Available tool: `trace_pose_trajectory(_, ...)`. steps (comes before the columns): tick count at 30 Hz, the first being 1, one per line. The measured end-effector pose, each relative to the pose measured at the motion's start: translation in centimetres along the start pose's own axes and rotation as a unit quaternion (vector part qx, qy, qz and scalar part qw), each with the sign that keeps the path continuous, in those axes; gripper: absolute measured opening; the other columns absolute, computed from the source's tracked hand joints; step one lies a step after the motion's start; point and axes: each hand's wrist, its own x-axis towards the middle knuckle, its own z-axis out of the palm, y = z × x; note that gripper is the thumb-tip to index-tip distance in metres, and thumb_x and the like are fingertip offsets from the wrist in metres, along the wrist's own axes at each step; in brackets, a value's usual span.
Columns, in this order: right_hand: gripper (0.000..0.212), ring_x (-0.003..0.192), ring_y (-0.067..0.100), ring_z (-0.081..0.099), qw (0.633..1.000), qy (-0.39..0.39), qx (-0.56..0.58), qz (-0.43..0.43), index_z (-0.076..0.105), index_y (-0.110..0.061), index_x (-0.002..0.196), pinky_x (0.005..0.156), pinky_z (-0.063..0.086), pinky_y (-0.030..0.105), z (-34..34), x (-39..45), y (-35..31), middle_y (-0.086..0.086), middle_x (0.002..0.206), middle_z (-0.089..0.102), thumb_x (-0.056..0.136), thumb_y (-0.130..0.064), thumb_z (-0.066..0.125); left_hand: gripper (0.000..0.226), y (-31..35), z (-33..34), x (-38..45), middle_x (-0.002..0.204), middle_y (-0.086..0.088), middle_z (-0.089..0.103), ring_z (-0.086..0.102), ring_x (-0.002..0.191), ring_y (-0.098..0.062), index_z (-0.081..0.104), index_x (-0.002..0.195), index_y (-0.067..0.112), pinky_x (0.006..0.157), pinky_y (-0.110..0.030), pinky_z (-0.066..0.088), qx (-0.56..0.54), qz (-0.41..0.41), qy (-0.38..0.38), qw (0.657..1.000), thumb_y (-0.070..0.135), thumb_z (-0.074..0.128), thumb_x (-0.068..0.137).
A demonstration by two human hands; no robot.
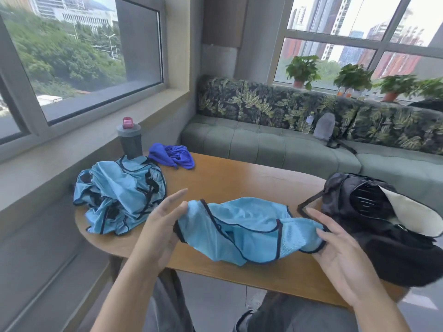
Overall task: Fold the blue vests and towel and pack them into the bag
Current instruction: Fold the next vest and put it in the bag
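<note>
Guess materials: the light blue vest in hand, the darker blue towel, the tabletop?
Vest: thin synthetic mesh, by its fine weave and slight sheen; dark binding on the edges. Towel: probably microfibre or terry, matte and plush, soft rounded folds. Tabletop: wood or wood-look laminate, smooth satin finish; cannot tell which.

Wood table (230, 178) w/ vests (119, 195), towel (171, 155), bottle (130, 140), bag (374, 226).

On the worktop (239, 178) a heap of vests (119, 197) lies at the left, a bottle (130, 140) and the towel (172, 155) behind it. One vest (249, 228) lies at the front middle, the bag (374, 224) to its right.
</note>
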Motion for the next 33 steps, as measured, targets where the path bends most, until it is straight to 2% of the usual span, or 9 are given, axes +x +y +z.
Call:
trace_pose_trajectory(5,0.041,0.115,0.025,0.067,1.000,-0.026,-0.008,-0.005,0.064,-0.002,0.127,0.086,0.058,0.031,-0.9,-4.8,2.2,0.018,0.130,0.067,0.099,0.003,0.035,0.033,-2.0,-0.5,-5.6,0.116,-0.013,0.074,0.072,0.102,-0.027,0.070,0.124,0.023,0.089,-0.044,0.054,0.048,0.056,-0.021,0.997,0.013,0.043,0.108)
trace_pose_trajectory(9,0.040,0.113,0.026,0.067,0.998,-0.039,-0.050,-0.031,0.064,-0.001,0.126,0.085,0.058,0.030,-1.1,-8.3,3.6,0.018,0.126,0.069,0.100,0.004,0.035,0.029,-4.1,-0.9,-9.0,0.106,-0.022,0.072,0.067,0.105,-0.042,0.074,0.114,0.033,0.094,-0.057,0.053,0.138,0.119,-0.010,0.983,0.018,0.051,0.105)
trace_pose_trajectory(13,0.030,0.106,0.027,0.068,0.990,-0.049,-0.098,-0.090,0.066,-0.001,0.122,0.085,0.058,0.031,0.5,-10.3,1.6,0.020,0.121,0.071,0.098,0.003,0.047,0.018,-3.7,-0.3,-12.2,0.084,-0.006,0.069,0.063,0.085,-0.020,0.076,0.110,0.032,0.084,-0.040,0.050,0.173,0.184,-0.006,0.968,0.022,0.064,0.101)
trace_pose_trajectory(16,0.024,0.098,0.024,0.067,0.975,-0.072,-0.142,-0.155,0.072,-0.011,0.116,0.084,0.056,0.033,3.0,-12.1,-1.8,0.018,0.114,0.073,0.098,-0.003,0.057,0.022,-0.9,1.1,-13.5,0.076,-0.012,0.049,0.046,0.074,-0.024,0.074,0.115,0.033,0.073,-0.037,0.039,0.192,0.242,-0.057,0.949,0.023,0.058,0.104)
trace_pose_trajectory(22,0.023,0.094,0.021,0.072,0.945,-0.107,-0.183,-0.250,0.069,-0.013,0.118,0.083,0.059,0.034,6.9,-15.8,-10.4,0.012,0.110,0.075,0.097,-0.005,0.063,0.031,8.4,3.4,-13.4,0.101,-0.013,0.064,0.052,0.090,-0.031,0.076,0.116,0.028,0.086,-0.051,0.044,0.141,0.276,-0.101,0.945,0.032,0.052,0.096)
trace_pose_trajectory(25,0.023,0.093,0.021,0.072,0.939,-0.094,-0.159,-0.290,0.069,-0.007,0.118,0.080,0.059,0.031,5.7,-15.9,-15.9,0.012,0.108,0.075,0.095,-0.007,0.065,0.029,13.9,3.2,-13.6,0.097,-0.016,0.071,0.065,0.083,-0.026,0.074,0.113,0.012,0.078,-0.034,0.058,0.072,0.288,-0.088,0.951,0.014,0.046,0.107)
trace_pose_trajectory(27,0.029,0.091,0.021,0.073,0.943,-0.080,-0.131,-0.295,0.067,0.001,0.116,0.078,0.060,0.028,4.1,-15.8,-18.9,0.016,0.111,0.074,0.089,-0.009,0.069,0.025,16.3,2.2,-13.2,0.087,-0.010,0.074,0.069,0.074,-0.017,0.072,0.108,0.004,0.069,-0.025,0.059,0.060,0.302,-0.082,0.948,0.012,0.048,0.107)
trace_pose_trajectory(30,0.065,0.096,0.023,0.072,0.946,-0.069,-0.129,-0.288,0.062,0.009,0.124,0.081,0.060,0.030,1.4,-15.5,-21.1,0.023,0.127,0.066,0.070,-0.020,0.081,0.019,17.6,0.8,-12.1,0.082,-0.011,0.074,0.071,0.065,-0.014,0.071,0.105,-0.004,0.064,-0.024,0.061,0.091,0.287,-0.076,0.951,0.011,0.060,0.100)
trace_pose_trajectory(33,0.073,0.096,0.022,0.070,0.946,-0.062,-0.153,-0.278,0.058,0.008,0.132,0.083,0.060,0.030,-1.0,-15.4,-21.1,0.021,0.126,0.065,0.070,-0.021,0.083,0.018,17.3,0.0,-11.4,0.074,-0.010,0.075,0.072,0.061,-0.015,0.069,0.102,-0.010,0.056,-0.023,0.058,0.117,0.231,-0.078,0.963,0.005,0.062,0.098)
